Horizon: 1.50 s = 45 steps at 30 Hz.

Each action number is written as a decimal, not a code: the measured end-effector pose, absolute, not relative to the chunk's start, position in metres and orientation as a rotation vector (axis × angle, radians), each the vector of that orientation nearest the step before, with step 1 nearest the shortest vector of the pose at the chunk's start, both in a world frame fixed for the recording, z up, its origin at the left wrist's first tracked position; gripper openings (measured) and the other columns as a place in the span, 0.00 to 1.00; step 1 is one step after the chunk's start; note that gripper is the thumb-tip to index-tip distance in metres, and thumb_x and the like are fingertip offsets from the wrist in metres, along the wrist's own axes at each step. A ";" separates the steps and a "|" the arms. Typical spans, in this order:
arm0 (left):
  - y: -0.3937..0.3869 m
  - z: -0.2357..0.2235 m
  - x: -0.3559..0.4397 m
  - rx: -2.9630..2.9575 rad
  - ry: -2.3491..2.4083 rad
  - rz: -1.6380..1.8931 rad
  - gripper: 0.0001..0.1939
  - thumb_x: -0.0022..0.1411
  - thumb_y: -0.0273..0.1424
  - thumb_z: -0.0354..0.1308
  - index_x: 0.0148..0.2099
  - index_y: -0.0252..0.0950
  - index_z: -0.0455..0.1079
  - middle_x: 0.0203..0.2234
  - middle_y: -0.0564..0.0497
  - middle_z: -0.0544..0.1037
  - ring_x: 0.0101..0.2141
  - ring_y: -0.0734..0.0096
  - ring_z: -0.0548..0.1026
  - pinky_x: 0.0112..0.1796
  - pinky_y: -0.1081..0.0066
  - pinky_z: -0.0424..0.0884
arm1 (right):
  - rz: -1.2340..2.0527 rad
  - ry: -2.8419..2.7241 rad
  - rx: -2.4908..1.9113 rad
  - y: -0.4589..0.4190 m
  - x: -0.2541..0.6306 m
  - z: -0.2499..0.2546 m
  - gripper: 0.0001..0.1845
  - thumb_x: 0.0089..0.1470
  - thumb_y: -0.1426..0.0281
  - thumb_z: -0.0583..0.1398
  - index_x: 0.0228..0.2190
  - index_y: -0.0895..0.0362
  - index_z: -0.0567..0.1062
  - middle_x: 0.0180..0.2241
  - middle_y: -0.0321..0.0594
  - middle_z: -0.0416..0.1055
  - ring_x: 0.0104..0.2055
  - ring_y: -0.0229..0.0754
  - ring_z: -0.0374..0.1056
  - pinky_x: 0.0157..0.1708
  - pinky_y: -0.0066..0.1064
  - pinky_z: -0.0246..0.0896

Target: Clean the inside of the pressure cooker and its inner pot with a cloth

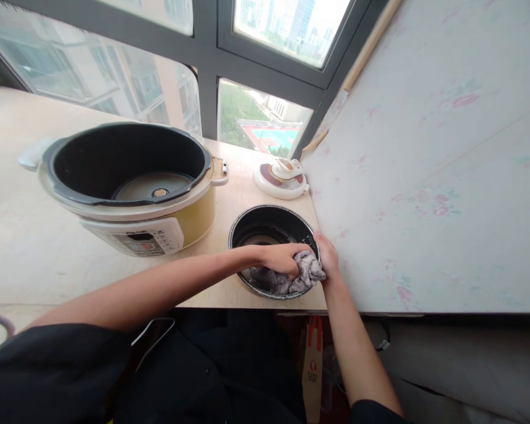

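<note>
A black inner pot [265,224] sits near the front edge of the wooden counter [22,235]. My left hand [282,259] reaches across into it, fingers closed on a grey mottled cloth [307,274] bunched against the pot's near inside wall. My right hand [327,253] grips the pot's right rim, fingers wrapped over the edge. To the left stands a yellow and white electric cooker [132,182], open, its black cavity bare with the heating plate showing.
A white cooker lid [280,176] with a handle lies on the counter behind the pot, near the window. A pale patterned wall [424,165] closes off the right side. A paper bag [312,365] stands below the counter edge.
</note>
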<state>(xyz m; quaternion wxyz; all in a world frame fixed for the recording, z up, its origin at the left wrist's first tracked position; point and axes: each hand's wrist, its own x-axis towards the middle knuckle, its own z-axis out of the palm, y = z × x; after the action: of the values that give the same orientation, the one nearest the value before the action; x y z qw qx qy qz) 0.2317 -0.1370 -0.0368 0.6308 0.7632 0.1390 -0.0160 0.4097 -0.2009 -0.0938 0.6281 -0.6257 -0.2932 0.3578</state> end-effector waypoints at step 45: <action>-0.137 -0.056 0.280 1.514 0.931 0.314 0.20 0.57 0.33 0.66 0.49 0.35 0.66 0.45 0.44 0.78 0.48 0.60 0.76 0.46 0.67 0.71 | 0.729 -0.456 -1.311 -0.259 0.342 -0.105 0.31 0.58 0.50 0.61 0.58 0.52 0.72 0.60 0.42 0.71 0.66 0.49 0.61 0.66 0.47 0.56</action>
<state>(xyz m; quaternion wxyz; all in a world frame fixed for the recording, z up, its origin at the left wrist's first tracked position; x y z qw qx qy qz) 0.2800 -0.1375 -0.0556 0.6198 0.6583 0.4048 0.1367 0.3419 -0.2585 -0.1054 0.7081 -0.5904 -0.2053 0.3283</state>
